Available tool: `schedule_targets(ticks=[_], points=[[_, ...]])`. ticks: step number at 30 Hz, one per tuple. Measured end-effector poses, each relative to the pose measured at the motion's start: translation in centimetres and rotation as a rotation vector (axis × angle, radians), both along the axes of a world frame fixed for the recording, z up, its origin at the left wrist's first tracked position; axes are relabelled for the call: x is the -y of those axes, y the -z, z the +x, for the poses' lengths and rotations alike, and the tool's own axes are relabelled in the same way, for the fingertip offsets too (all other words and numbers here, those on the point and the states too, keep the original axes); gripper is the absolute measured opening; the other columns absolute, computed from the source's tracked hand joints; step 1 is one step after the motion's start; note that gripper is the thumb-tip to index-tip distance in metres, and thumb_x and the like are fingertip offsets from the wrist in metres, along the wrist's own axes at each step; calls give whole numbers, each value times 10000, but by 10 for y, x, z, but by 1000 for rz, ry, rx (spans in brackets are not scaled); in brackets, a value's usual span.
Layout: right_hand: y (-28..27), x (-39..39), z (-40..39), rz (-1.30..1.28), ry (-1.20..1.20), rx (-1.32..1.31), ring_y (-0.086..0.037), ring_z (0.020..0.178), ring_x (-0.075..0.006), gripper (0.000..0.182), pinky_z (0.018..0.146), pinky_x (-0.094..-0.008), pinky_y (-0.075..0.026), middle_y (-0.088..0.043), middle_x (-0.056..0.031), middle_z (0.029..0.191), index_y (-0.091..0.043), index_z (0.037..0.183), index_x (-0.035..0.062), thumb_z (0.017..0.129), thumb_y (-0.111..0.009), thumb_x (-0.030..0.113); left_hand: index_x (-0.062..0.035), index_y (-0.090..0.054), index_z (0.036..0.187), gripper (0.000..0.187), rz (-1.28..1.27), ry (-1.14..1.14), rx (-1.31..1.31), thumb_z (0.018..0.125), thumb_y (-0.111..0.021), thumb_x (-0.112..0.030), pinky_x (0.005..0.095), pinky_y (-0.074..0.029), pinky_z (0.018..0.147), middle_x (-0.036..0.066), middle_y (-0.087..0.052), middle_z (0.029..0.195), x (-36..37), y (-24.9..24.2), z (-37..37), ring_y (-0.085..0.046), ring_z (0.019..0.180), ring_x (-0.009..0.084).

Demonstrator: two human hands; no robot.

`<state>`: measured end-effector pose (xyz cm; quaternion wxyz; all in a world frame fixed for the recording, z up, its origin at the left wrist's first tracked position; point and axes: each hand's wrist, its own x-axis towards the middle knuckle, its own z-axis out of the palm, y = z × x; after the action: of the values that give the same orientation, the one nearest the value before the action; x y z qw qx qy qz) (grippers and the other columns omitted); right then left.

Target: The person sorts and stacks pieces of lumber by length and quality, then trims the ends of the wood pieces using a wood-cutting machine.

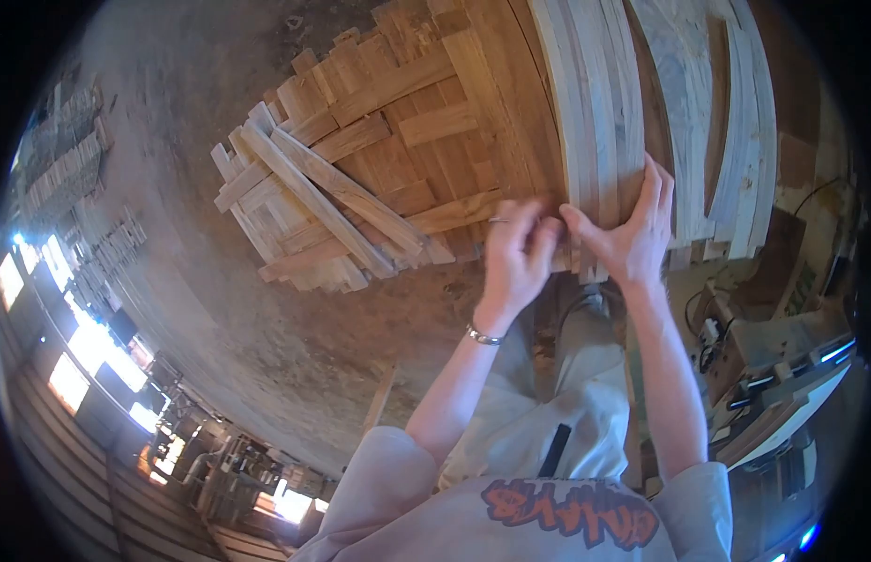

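Long pale wooden strips (599,103) lie side by side in front of the person. My right hand (632,225) spans their near ends, thumb and fingers apart around them, gripping the strips. Just left of it, my left hand (521,245) has its fingers curled and slightly blurred beside the strips' edge; whether anything small is between them is hidden. A metal bracelet (484,335) circles the left wrist. Left of the strips are stacked short brown boards (435,122), with two narrow slats (313,201) lying across them at a slant.
More pale planks (726,122) lie at the right. A bench with cables and a dark device (709,332) stands at the lower right. Stacked wood pieces (65,173) lie on the floor at the far left. Bright windows (93,342) show at the lower left.
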<state>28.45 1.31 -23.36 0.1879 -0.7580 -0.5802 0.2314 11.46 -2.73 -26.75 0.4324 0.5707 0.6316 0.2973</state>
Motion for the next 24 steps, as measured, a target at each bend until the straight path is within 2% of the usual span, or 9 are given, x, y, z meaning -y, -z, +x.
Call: schedule_targets(ticks=[3,4,8,11,14,17,20,23,24], points=[[-9,-12,-20,10,37,79,-494,1170,-404,1063,985,-496,-434,-464,-232,1287,-316,1453,-40,641,-875,359,34,-511,1339,489,-96,-278,-169,922,-700,-139,346,-522,830,141,-586,1131,-20,10,-11,-611,953,231],[-8,-14,-29,19,66,101,-489,1167,-406,1060,989,-496,-426,-467,-239,1278,-309,1454,-49,644,-866,346,51,-467,1363,540,-157,-302,-110,916,-694,-151,392,-479,909,213,-547,1209,-19,23,-12,-562,1078,330],[1,-13,-26,41,117,105,-482,1155,-410,1035,988,-499,-415,-485,-241,1248,-303,1461,-54,643,-838,288,82,-424,1401,557,-187,-199,-101,940,-648,-135,440,-451,989,279,-510,1310,-13,47,2,-518,1173,443],[-2,-4,-15,31,111,154,-484,1148,-411,1021,989,-499,-413,-489,-235,1244,-307,1461,-54,641,-828,258,88,-457,1372,506,-72,-237,-237,940,-635,-106,445,-451,986,282,-526,1291,-13,39,9,-520,1173,435],[-1,10,-5,14,97,214,-484,1146,-410,1032,993,-505,-406,-488,-236,1260,-301,1469,-51,641,-831,260,84,-541,1278,419,95,-262,-417,915,-658,-87,395,-485,889,244,-579,1229,-9,40,13,-590,1064,363],[1,11,-8,4,107,237,-482,1149,-414,1042,995,-509,-402,-485,-239,1269,-290,1478,-46,643,-832,258,76,-589,1201,346,-4,-359,-209,914,-684,-92,319,-488,864,187,-634,1184,-7,28,8,-623,1002,252],[1,12,-10,-5,108,266,-479,1153,-418,1059,999,-509,-398,-484,-240,1271,-277,1484,-46,638,-835,259,53,-624,1119,247,-292,-610,101,955,-671,-125,265,-475,814,105,-672,1053,-12,18,2,-602,924,138],[1,13,-9,-11,87,295,-477,1157,-422,1072,999,-511,-397,-482,-244,1272,-271,1488,-45,637,-837,278,39,-598,1164,277,-93,-720,274,1013,-610,-192,263,-469,784,51,-655,895,-14,6,-12,-564,826,108],[3,14,-8,-8,76,293,-476,1161,-423,1075,1000,-512,-395,-482,-246,1273,-266,1493,-43,643,-830,295,34,-609,1078,325,-100,-728,239,1058,-526,-279,278,-486,670,37,-637,829,-10,2,-19,-568,699,122]])
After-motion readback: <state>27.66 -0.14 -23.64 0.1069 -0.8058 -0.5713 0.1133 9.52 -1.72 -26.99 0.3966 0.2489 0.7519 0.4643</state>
